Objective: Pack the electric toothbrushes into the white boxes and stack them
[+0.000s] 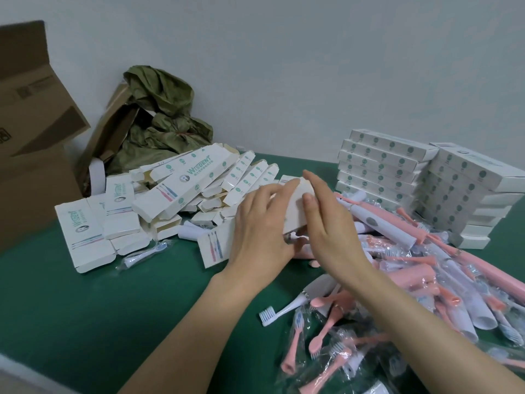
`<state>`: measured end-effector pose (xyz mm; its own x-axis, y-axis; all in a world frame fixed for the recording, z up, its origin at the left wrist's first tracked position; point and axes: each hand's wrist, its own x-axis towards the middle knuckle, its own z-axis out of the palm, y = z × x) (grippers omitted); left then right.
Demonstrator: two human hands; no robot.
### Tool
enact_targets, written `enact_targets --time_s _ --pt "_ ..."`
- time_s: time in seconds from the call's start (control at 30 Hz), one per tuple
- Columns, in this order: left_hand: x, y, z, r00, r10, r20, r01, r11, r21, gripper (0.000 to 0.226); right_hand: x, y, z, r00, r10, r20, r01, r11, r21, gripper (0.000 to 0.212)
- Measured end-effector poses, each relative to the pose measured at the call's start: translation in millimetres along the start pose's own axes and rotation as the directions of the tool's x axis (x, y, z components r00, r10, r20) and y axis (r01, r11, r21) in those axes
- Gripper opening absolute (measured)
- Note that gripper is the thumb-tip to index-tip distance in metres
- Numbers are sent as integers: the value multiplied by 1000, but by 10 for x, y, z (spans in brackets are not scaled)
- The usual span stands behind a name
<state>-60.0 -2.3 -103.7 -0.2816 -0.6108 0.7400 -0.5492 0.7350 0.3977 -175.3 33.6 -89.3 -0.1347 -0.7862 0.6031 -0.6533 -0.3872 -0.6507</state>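
The white box [295, 203], mid-frame, looks like thin card: light, easily crushed, best held along its long edges. The left grip [261, 223] curls round its left side; the right grip [326, 220] pinches its right side, thumb on the face. Pink toothbrushes [426, 274] lie at lower right and the packed stacks [383, 166] stand at upper right.
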Motion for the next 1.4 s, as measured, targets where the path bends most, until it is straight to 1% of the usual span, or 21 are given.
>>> enact_targets --time_s 0.1,0.13,0.2,0.27,0.3,0.37,0.43,0.53,0.67,0.77,0.9,0.93,0.97,1.0,1.03,1.07,1.1,1.17,1.2,1.3,1.4 --pt "59 -99 -182 995 36 91 -47 991 123 76 21 14 -52 978 206 22 -207 956 210 32" --pt "71 -168 -313 996 23 84 -38 984 176 77 41 12 -74 967 251 45 -253 923 291 26" --pt "73 -366 -607 990 -76 117 41 962 271 81 93 18 -133 955 290 56 -292 897 331 18" --pt "-30 -614 -947 942 -222 254 158 955 250 87 112 44 -129 953 296 67 -304 920 249 14" --pt "-116 -734 -1110 892 -281 353 205 949 238 90 112 59 -106 951 298 84 -309 930 199 15" --pt "-279 -964 -1366 742 -380 552 215 915 341 97 107 68 -42 942 312 124 -329 930 161 18" --pt "-422 -1197 -1496 616 -447 649 176 881 440 98 91 63 13 936 318 153 -340 929 149 19" --pt "-545 -1442 -1591 582 -478 658 231 873 429 91 57 71 27 921 323 217 -342 938 53 16" --pt "-500 -1585 -1652 551 -457 698 202 885 420 83 4 143 39 898 295 327 -204 937 -284 10" --pt "-489 -1594 -1623 613 -459 643 186 875 447 69 -25 149 57 882 254 396 -86 914 -395 9" --pt "-533 -1488 -1605 634 -481 605 172 851 496 69 -39 160 75 882 237 408 -58 913 -403 8" --pt "-501 -1459 -1611 678 -475 561 213 857 469 69 -40 176 73 884 233 405 -55 913 -404 8" --pt "-442 -1440 -1610 755 -460 468 277 870 408 68 -36 187 70 887 226 404 -47 912 -407 9" --pt "-360 -1441 -1598 833 -455 315 343 871 352 65 -30 195 67 890 218 401 -38 911 -410 10" --pt "-262 -1460 -1567 878 -463 123 401 850 341 62 -26 199 65 892 212 399 -33 911 -410 11" --pt "-167 -1478 -1520 870 -491 -49 470 794 385 63 -24 198 64 893 208 400 -29 912 -410 12" --pt "-77 -1484 -1466 827 -542 -153 545 704 456 67 -24 193 66 892 207 402 -28 913 -408 12" --pt "26 -1509 -1345 722 -676 -149 613 525 591 76 -33 181 66 888 207 411 -26 915 -403 12" --pt "45 -1542 -1294 685 -719 -114 616 490 616 75 -38 177 64 888 201 414 -21 916 -401 11" --pt "80 -1653 -1268 680 -723 -123 654 521 548 58 -28 157 71 895 186 405 -15 921 -390 12" --pt "105 -1715 -1296 676 -734 -62 579 477 661 80 -1 161 81 895 194 401 -24 920 -391 12"
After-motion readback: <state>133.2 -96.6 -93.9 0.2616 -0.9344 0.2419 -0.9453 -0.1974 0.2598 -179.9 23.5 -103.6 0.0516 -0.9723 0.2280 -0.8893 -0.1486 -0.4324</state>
